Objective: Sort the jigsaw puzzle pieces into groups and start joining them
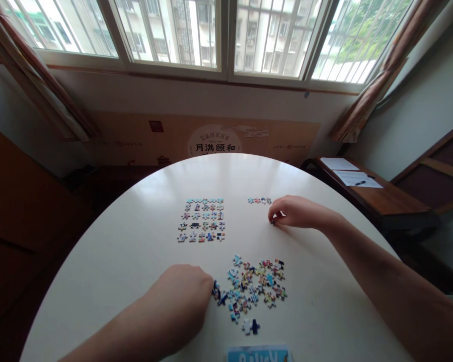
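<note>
My right hand point(292, 211) is over the table's right half, thumb and fingers pinched on a small dark puzzle piece point(273, 221) just at the tabletop. Right above it runs a short row of puzzle pieces point(259, 200). My left hand point(186, 294) rests at the left edge of a loose heap of puzzle pieces point(251, 284), its fingers curled under and mostly hidden. A dark blue puzzle piece point(215, 288) shows against its knuckles; whether the hand grips it is unclear. Left of centre, more puzzle pieces point(202, 221) lie in several neat rows.
The round white table point(109, 261) has its curved far edge before a wall with a printed banner point(215, 141). A blue box point(259, 354) with lettering is cut off at the bottom. Papers point(357, 178) and a pen lie on a wooden desk at right.
</note>
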Tool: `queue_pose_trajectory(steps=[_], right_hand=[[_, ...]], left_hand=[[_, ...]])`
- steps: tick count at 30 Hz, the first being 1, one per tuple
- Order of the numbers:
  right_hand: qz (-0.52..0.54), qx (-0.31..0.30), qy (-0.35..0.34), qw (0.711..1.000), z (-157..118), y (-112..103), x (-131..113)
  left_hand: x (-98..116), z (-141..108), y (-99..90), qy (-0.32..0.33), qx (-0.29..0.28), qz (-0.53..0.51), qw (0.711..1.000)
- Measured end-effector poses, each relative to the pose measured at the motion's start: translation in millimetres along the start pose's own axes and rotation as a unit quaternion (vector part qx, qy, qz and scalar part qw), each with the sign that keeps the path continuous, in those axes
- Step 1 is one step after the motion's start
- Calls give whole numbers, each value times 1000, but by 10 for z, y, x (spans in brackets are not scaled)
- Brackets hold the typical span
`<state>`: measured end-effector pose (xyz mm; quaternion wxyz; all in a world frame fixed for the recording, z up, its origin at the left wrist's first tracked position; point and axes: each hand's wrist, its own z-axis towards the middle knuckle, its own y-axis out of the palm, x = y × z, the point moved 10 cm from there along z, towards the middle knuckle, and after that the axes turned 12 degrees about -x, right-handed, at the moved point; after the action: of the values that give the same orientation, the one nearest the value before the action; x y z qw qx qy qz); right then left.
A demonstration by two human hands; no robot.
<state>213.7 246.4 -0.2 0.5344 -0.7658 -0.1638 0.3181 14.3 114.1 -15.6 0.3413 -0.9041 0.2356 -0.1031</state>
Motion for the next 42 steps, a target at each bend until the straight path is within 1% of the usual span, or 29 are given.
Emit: queue_pose_trajectory(steps=[1,2,5,7,10,12,14,21,26,36,42], right_hand=[[-15,38,48,998,-41,-75,217],[-23,65,80,994,-82,-123,396],[-35,124,145,981,-184,-190,790],[-38,160,181,970,-234,-211,949],[-38,203,217,954,-269,-223,1066],[-32,218,222,950,-257,-218,1088],[-20,224,211,951,-228,-205,1085],[41,231,128,964,-102,-135,1022],[63,241,100,963,-53,-116,996],[81,249,92,961,-46,-115,982],[88,264,93,956,-74,-122,956]], left_hand=[[-1,3,-3,-1,1,-1,1000],[-7,7,-1,-5,-1,-2,1000],[-22,18,3,-12,-4,-4,1000],[-34,22,11,-17,-8,-4,1000],[-48,21,19,-21,-11,-3,1000],[-50,21,14,-21,-8,-6,1000],[-52,24,6,-21,-3,-9,1000],[-64,40,16,-18,4,-6,1000],[-63,27,5,-18,5,-11,1000],[-36,18,2,-24,-23,-4,999],[-45,36,15,-13,1,3,1000]])
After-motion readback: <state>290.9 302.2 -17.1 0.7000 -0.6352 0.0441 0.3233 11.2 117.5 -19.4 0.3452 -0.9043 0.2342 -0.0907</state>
